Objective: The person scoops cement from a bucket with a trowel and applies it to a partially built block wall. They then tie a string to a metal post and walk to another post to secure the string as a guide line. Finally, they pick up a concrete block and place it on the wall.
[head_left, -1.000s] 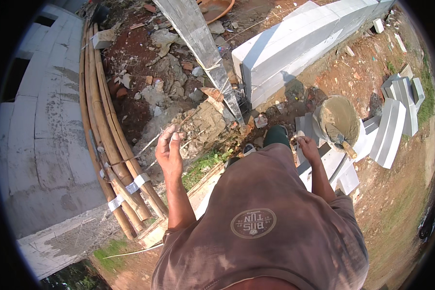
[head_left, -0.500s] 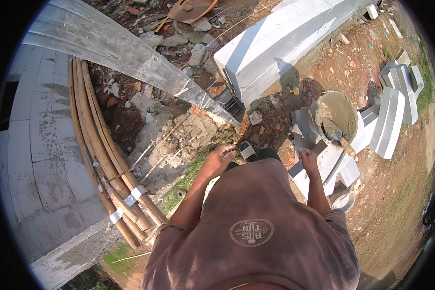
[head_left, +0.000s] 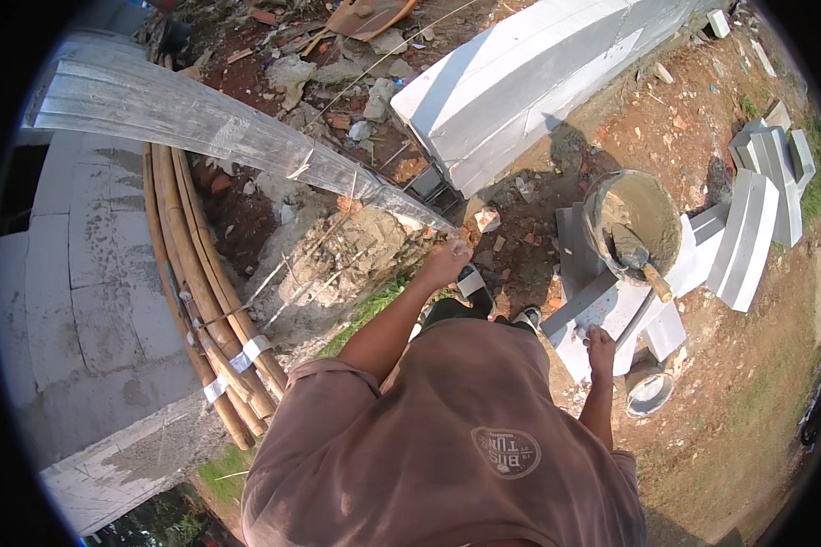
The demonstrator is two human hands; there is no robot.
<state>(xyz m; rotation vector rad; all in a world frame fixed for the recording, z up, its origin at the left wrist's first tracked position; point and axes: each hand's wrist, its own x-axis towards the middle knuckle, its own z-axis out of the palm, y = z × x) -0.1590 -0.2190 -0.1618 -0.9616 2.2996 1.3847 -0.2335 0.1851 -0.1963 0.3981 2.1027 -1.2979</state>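
My left hand (head_left: 444,263) reaches forward with curled fingers, close to the lower end of a long grey board (head_left: 246,123) that slants up to the left. Whatever those fingers hold, if anything, cannot be made out. On the other side my right hand (head_left: 600,352) is closed beside pale blocks (head_left: 576,339); what may be in it is too small to name. Ahead of it a bucket (head_left: 596,187) of grey mortar (head_left: 648,205) rests by the blocks. A trowel (head_left: 631,248) with a wooden handle lies in the mortar, its handle over the rim.
A low white block wall (head_left: 520,91) runs to the far right. Bamboo poles (head_left: 192,273) lie along a block wall (head_left: 91,273) at the left. Rubble (head_left: 365,237) covers the ground ahead. More blocks (head_left: 748,237) and a small pail (head_left: 650,392) are at the right.
My left hand has moved forward and right, toward the grey board's lower end. My right hand has dropped slightly nearer to me. My body has shifted, and both shoes now show.
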